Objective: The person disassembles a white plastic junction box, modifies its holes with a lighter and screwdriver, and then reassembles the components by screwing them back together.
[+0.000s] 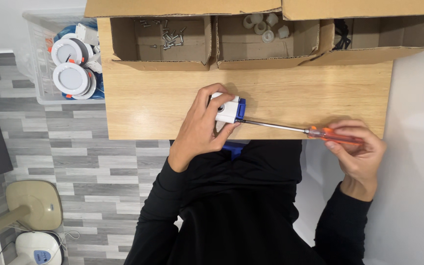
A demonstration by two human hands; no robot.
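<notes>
Left hand (199, 127): your grip pinches the white-and-blue box (227, 108) on the tabletop (148, 103); fingers hide its near side.
Right hand (357, 149): right of the box, grip closed round the orange screwdriver (290, 128); handle mostly hidden.

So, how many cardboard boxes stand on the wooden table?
3, in a row along the far edge: left box with screws, middle box with white rings, right box with dark parts.
</notes>
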